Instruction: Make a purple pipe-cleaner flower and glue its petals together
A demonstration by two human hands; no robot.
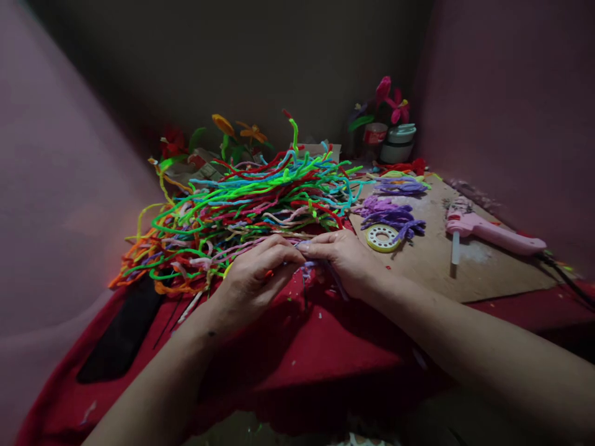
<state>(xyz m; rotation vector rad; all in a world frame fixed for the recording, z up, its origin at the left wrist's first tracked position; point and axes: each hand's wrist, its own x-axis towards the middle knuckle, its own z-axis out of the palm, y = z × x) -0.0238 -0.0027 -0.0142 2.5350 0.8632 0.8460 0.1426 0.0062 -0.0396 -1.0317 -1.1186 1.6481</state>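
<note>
A big heap of pipe cleaners (242, 198) in green, blue, red, orange and pink lies on a red cloth (325, 353). My left hand (253, 279) and my right hand (341, 257) meet at the heap's near edge, fingertips together. Both are pinched on a purple pipe cleaner (309, 267) that bends down between them. The fingers of each hand are curled and closed.
A brown board (469, 272) on the right carries purple pipe cleaner pieces (390, 214), a yellow-and-white ring (382, 238) and a pink glue gun (493, 232) with its cord. Pipe cleaner flowers (393, 102) and jars (397, 142) stand at the back. A dark flat object (123, 337) lies left.
</note>
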